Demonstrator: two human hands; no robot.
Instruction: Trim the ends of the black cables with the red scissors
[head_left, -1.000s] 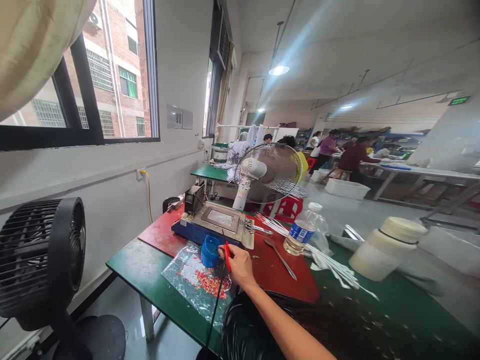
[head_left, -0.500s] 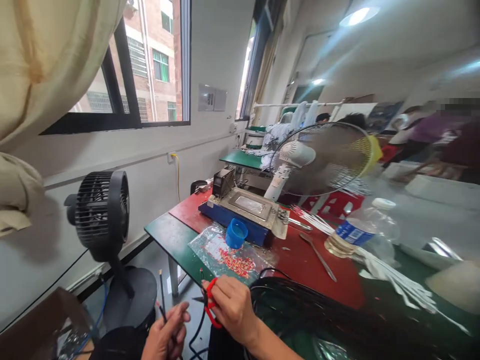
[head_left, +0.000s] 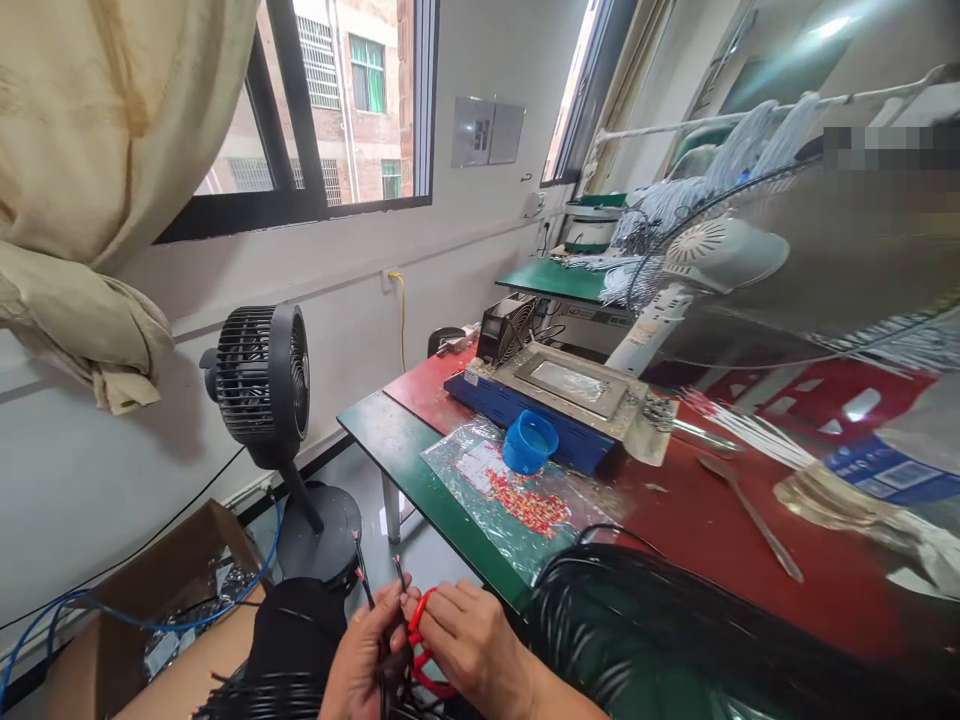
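Note:
Both hands meet low in the view, in front of the green table edge (head_left: 420,480). My left hand (head_left: 365,655) is closed around thin black wires (head_left: 364,575) whose stripped ends point upward. My right hand (head_left: 472,640) is closed on a red-handled tool (head_left: 421,640), its fingers pressed against the left hand. A big bundle of black cable (head_left: 675,640) lies on the table just right of my right arm. A blue cup (head_left: 529,443) stands on a clear plastic bag with small red pieces (head_left: 525,505), farther back on the table.
A blue-based machine with a metal plate (head_left: 570,395) sits behind the cup. A black floor fan (head_left: 262,375) stands left of the table, and a cardboard box (head_left: 150,610) with cables lies at lower left. A white fan (head_left: 720,260), a water bottle (head_left: 862,480) and a metal tool (head_left: 750,515) are at right.
My right hand drew back from the blue cup to in front of my body with the red tool. My left hand came into view and closed in against it. The view turned left and down.

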